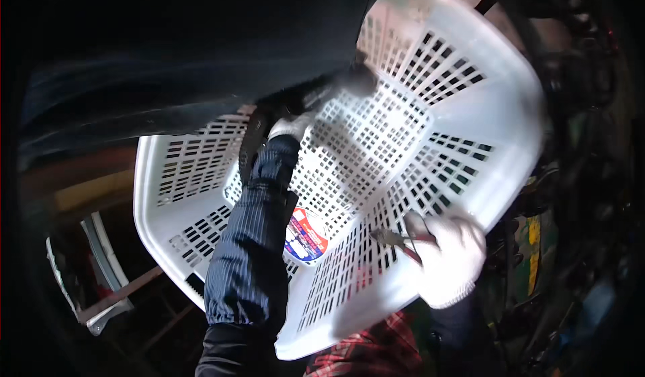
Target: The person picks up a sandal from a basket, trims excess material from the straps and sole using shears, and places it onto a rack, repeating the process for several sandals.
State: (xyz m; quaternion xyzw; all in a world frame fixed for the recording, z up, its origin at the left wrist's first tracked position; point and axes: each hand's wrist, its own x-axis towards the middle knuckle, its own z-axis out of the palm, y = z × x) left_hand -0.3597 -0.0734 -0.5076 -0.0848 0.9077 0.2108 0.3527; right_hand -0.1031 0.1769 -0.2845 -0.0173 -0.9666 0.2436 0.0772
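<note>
A white slotted plastic laundry basket (430, 108) is tilted with its opening toward me. My right hand (449, 261), in a white glove, grips the basket's near rim, with a small metal tool with red handles (398, 240) pinched against it. My left arm, in a dark striped sleeve, reaches into the basket. My left hand (290, 128), also gloved in white, is closed at the edge of a large dark cloth (201, 48) that hangs over the basket's upper left. Part of that hand is hidden by the cloth. A red and blue sticker (306, 237) lies on the basket's bottom.
The surroundings are very dark. Wooden slats and a pale curved edge (101, 269) show at the lower left. A red plaid fabric (366, 350) lies below the basket. Cluttered dark objects with a yellow patch (534, 232) stand at the right.
</note>
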